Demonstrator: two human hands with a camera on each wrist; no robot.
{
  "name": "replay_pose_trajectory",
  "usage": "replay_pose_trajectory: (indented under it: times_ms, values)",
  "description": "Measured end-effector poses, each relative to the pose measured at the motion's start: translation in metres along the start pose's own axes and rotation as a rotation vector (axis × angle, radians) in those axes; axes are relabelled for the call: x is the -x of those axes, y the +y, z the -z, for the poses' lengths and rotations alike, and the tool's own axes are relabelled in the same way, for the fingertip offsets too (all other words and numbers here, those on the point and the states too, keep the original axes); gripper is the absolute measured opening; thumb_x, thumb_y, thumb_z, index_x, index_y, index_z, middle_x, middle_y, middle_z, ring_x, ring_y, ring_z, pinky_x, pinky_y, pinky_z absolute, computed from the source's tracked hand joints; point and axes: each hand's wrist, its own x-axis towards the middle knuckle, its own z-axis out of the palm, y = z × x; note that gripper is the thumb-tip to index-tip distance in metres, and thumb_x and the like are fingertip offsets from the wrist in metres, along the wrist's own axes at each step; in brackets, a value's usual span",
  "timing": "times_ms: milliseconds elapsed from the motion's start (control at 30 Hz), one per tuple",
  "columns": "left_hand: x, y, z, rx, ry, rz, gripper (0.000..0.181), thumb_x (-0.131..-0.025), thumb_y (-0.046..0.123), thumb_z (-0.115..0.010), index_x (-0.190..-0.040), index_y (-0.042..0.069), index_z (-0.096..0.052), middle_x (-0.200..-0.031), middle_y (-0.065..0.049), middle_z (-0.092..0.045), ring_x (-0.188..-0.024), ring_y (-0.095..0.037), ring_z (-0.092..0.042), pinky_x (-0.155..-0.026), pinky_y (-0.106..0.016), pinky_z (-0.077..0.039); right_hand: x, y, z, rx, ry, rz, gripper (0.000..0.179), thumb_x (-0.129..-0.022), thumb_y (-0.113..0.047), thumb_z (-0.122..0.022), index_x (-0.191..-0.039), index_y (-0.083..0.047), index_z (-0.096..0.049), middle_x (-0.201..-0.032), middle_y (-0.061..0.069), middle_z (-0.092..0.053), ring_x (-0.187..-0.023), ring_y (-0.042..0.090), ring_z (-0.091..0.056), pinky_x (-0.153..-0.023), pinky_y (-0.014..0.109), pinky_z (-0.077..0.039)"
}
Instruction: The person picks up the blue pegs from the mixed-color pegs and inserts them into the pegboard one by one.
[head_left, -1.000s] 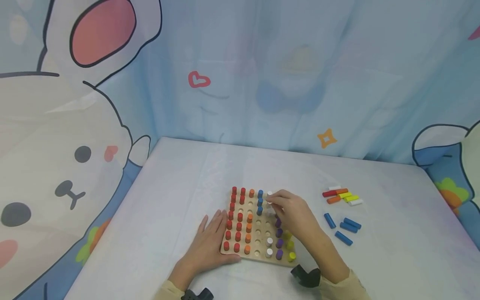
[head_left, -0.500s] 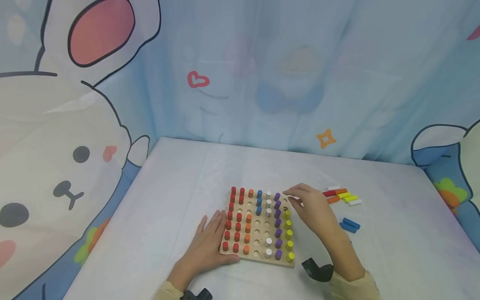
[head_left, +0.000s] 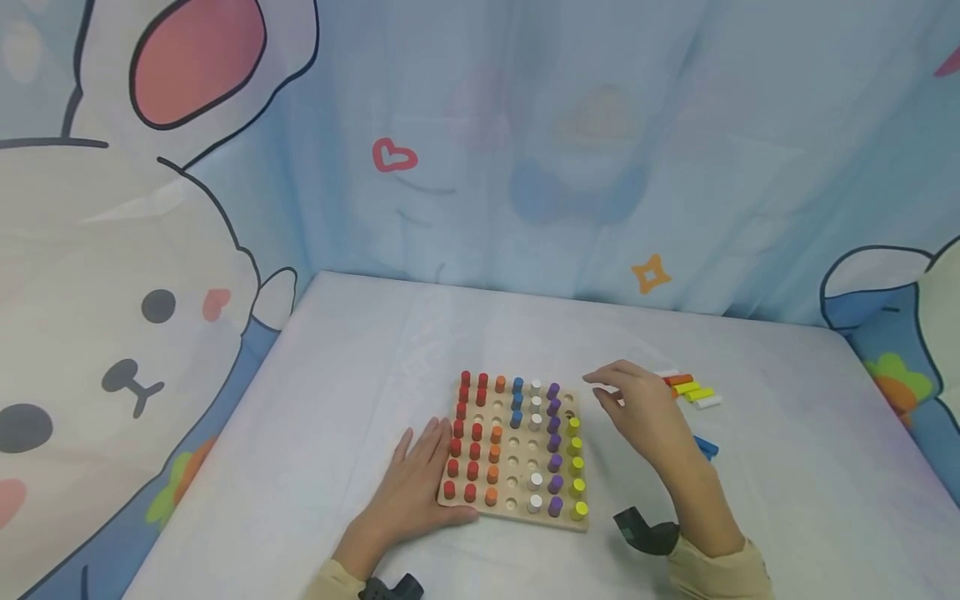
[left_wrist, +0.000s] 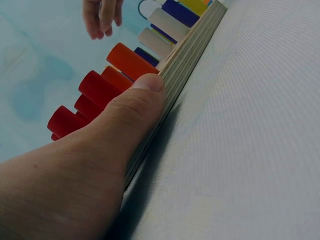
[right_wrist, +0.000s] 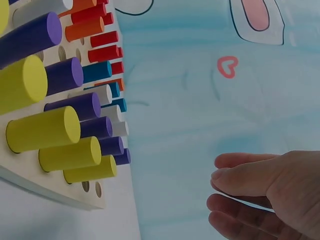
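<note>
A person's two forearms reach forward. The left hand [head_left: 412, 492] lies low, back upward, fingers extended forward, thumb [left_wrist: 132, 102] stretched out toward the right. The right hand [head_left: 637, 408] is raised higher and farther forward, wrist [head_left: 686, 475] angled leftward, its fingers loosely bent and pointing left, thumb beneath the forefinger.

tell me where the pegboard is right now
In the head view, the pegboard lies on the table at lower centre, its left edge against the left hand, with the right hand in the air past its right edge.
</note>
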Motion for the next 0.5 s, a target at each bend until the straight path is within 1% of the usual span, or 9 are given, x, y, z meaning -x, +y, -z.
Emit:
replay_pose_trajectory:
  times_ms: [133,267,500]
  values:
    - [0.0,0.0,0.001,0.006,0.002,0.001,0.121,-0.068,0.086,-0.049,-0.153,0.008,-0.012,-0.16,-0.004,-0.015,-0.149,-0.019,-0.008,-0.12,-0.049,-0.004,0.0,0.004,0.002,-0.002,0.013,0.012,0.022,-0.084,-0.006,-0.07,-0.106,-0.007,-0.071,-0.106,0.012,-0.067,-0.089,0.03,-0.066,-0.075,0.044,-0.057]
    - [0.0,0.0,0.001,0.004,0.003,0.0,0.12,-0.069,0.086,-0.049,-0.153,0.008,-0.013,-0.16,-0.004,-0.015,-0.149,-0.02,-0.008,-0.12,-0.049,-0.004,-0.001,0.009,0.004,-0.008,0.009,0.005,0.023,-0.084,-0.005,-0.07,-0.107,-0.007,-0.07,-0.108,0.014,-0.067,-0.089,0.03,-0.066,-0.075,0.044,-0.057]
    - [0.0,0.0,0.0,0.002,0.004,-0.004,0.12,-0.069,0.086,-0.049,-0.153,0.008,-0.013,-0.161,-0.004,-0.015,-0.149,-0.02,-0.008,-0.12,-0.049,-0.004,0.0,0.02,0.011,0.011,-0.045,-0.04,0.026,-0.085,-0.008,-0.069,-0.111,-0.006,-0.069,-0.109,0.015,-0.066,-0.09,0.032,-0.065,-0.076,0.046,-0.057]
